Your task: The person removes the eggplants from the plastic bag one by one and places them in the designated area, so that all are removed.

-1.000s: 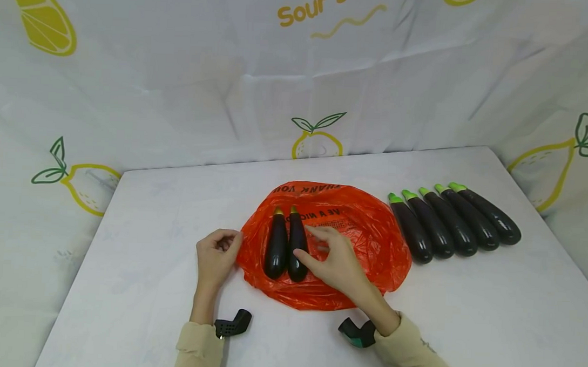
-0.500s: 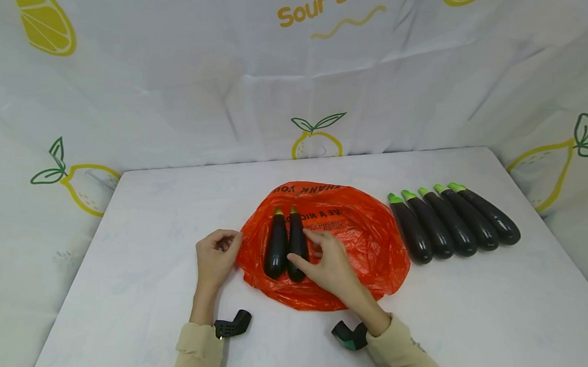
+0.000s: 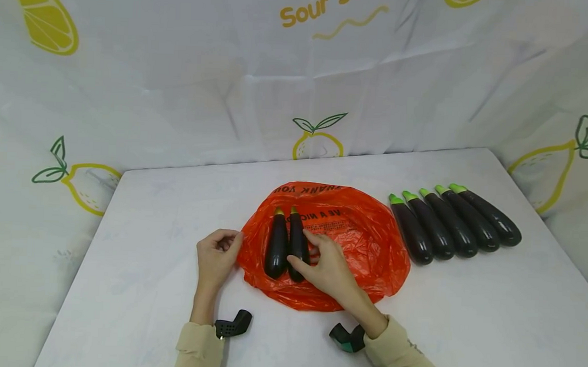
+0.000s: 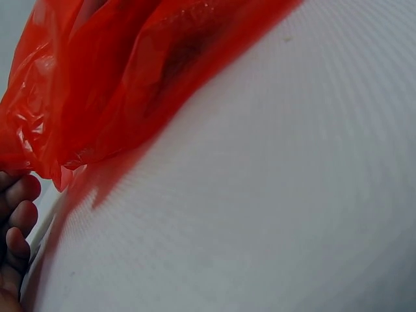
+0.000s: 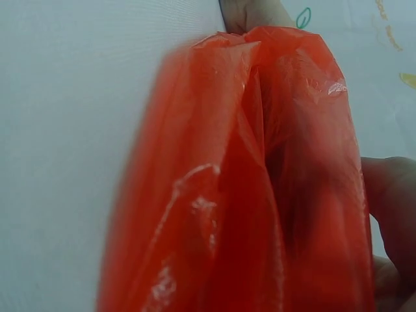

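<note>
Two dark eggplants lie side by side in the red plastic bag [image 3: 369,256], the left eggplant [image 3: 276,245] and the right eggplant [image 3: 297,235]. My left hand [image 3: 215,259] pinches the bag's left edge; in the left wrist view its curled fingers [image 4: 23,208] meet the red plastic [image 4: 97,110]. With thumb and fingers on either side, my right hand [image 3: 330,266] grips the right eggplant. The bag hides most of the right wrist view, where part of the right hand [image 5: 396,208] shows at the right edge.
Several more eggplants [image 3: 448,224] with green stem ends lie in a slanted row right of the bag on the white table [image 3: 149,286]. A lemon-print white cloth [image 3: 180,93] hangs behind and beside the table.
My right hand has moved slightly left, its thumb passing over the right eggplant and its fingers closing in. The left hand, the bag and the eggplants look unmoved.
</note>
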Demonstrator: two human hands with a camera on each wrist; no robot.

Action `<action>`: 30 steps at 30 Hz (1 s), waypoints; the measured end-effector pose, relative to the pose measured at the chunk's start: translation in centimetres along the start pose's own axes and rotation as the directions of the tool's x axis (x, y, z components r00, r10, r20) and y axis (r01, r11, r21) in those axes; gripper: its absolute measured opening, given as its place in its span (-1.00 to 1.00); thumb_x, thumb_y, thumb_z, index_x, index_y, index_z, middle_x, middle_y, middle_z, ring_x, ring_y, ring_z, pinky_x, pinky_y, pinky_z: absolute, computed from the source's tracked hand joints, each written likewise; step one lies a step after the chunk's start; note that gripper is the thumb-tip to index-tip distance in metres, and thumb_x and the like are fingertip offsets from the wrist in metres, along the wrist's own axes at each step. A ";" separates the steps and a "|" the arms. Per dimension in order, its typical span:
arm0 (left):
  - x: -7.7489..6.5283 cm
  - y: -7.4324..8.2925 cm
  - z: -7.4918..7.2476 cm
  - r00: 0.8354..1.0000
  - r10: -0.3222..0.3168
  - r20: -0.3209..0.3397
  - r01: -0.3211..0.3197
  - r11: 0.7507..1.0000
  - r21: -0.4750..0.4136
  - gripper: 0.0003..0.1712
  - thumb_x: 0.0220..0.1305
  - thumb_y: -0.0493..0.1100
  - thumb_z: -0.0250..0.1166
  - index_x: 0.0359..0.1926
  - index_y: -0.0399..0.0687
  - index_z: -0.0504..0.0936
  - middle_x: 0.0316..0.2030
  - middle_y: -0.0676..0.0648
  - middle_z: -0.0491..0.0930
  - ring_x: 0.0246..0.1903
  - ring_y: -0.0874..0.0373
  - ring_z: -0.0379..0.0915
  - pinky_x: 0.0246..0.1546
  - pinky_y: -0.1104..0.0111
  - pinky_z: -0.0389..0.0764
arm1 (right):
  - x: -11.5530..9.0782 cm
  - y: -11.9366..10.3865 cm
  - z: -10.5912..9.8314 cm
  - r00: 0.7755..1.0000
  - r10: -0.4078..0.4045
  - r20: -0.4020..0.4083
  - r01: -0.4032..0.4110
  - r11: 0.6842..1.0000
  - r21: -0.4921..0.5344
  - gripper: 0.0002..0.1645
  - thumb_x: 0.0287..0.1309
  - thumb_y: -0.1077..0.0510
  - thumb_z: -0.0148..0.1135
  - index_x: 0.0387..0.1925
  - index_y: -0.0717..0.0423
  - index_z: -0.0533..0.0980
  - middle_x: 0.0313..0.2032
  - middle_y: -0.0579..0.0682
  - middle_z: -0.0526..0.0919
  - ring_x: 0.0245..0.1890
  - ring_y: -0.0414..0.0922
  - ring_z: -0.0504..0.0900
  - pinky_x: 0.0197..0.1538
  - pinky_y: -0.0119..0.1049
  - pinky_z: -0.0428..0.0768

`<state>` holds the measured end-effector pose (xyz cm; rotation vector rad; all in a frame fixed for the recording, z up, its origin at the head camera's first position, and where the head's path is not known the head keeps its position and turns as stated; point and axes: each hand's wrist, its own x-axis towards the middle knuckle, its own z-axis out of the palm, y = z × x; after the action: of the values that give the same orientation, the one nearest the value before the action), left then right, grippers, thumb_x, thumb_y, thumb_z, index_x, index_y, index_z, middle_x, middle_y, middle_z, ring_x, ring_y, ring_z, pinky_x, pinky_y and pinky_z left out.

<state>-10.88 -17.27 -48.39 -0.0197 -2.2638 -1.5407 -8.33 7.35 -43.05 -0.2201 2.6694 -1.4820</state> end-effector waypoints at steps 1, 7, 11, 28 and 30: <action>0.0 0.0 0.0 1.000 -0.001 0.000 0.001 1.000 0.000 -0.90 0.24 -0.32 0.41 -0.42 -0.17 0.77 -0.58 -0.10 0.59 -0.54 0.32 0.34 -0.49 0.59 0.38 | 0.0 0.0 0.0 1.000 -0.002 0.003 0.002 1.000 0.006 -0.21 0.08 0.11 0.53 0.30 0.36 0.47 -0.12 0.18 0.70 -0.26 -0.09 0.67 -0.21 -0.30 0.72; 0.0 -0.1 0.0 1.000 -0.004 0.011 0.004 1.000 0.023 -0.92 0.23 -0.33 0.40 -0.42 -0.17 0.76 -0.58 -0.11 0.59 -0.55 0.31 0.35 -0.49 0.58 0.39 | 0.0 0.0 0.0 1.000 0.001 0.011 -0.001 1.000 0.019 -0.22 0.11 0.13 0.51 0.31 0.36 0.46 -0.09 0.19 0.70 -0.26 -0.08 0.71 -0.19 -0.28 0.74; 0.1 -0.1 0.0 1.000 0.003 0.014 -0.004 0.999 0.038 -0.93 0.21 -0.34 0.40 -0.42 -0.18 0.76 -0.58 -0.12 0.58 -0.55 0.30 0.34 -0.50 0.57 0.39 | 0.0 -0.1 -0.1 1.000 -0.002 0.010 0.002 1.000 0.008 -0.20 0.11 0.09 0.52 0.31 0.36 0.46 -0.10 0.18 0.71 -0.26 -0.08 0.70 -0.19 -0.29 0.73; 0.2 0.1 -0.1 1.000 0.018 0.019 -0.019 0.999 0.031 -0.93 0.20 -0.35 0.41 -0.42 -0.19 0.76 -0.59 -0.12 0.60 -0.56 0.30 0.35 -0.50 0.57 0.40 | 0.0 0.1 0.1 1.000 -0.021 0.021 0.020 1.000 0.022 -0.24 0.13 0.16 0.47 0.33 0.35 0.44 -0.09 0.20 0.72 -0.29 -0.10 0.66 -0.26 -0.44 0.65; 0.2 0.0 -0.1 1.000 0.022 0.021 -0.022 0.999 0.024 -0.93 0.20 -0.35 0.41 -0.42 -0.18 0.76 -0.59 -0.12 0.60 -0.56 0.30 0.35 -0.50 0.57 0.39 | 0.0 0.1 0.1 1.000 -0.018 0.018 0.018 1.000 0.020 -0.24 0.13 0.16 0.47 0.33 0.34 0.45 -0.09 0.19 0.72 -0.29 -0.11 0.66 -0.26 -0.44 0.65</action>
<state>-11.02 -17.37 -48.34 -0.0540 -2.2902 -1.5087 -8.33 7.28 -43.22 -0.2556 2.6441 -1.5040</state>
